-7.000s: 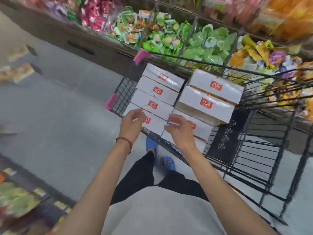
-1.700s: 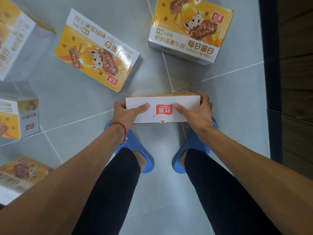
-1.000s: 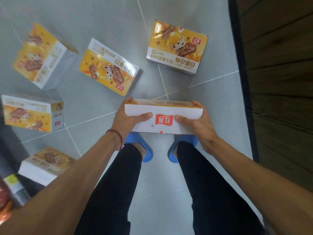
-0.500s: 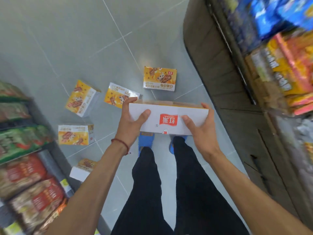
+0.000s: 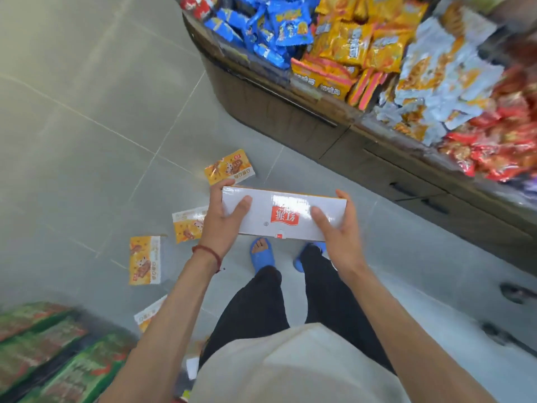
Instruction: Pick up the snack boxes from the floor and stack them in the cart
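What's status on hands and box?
Left hand and right hand grip snack box by its ends. Four more boxes on floor. Cart not in view.

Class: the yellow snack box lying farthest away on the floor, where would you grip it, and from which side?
Probably from above, one hand on each short end of the snack box: it lies flat, printed face up, nothing touching it. The left hand and right hand grip the carried box likewise.
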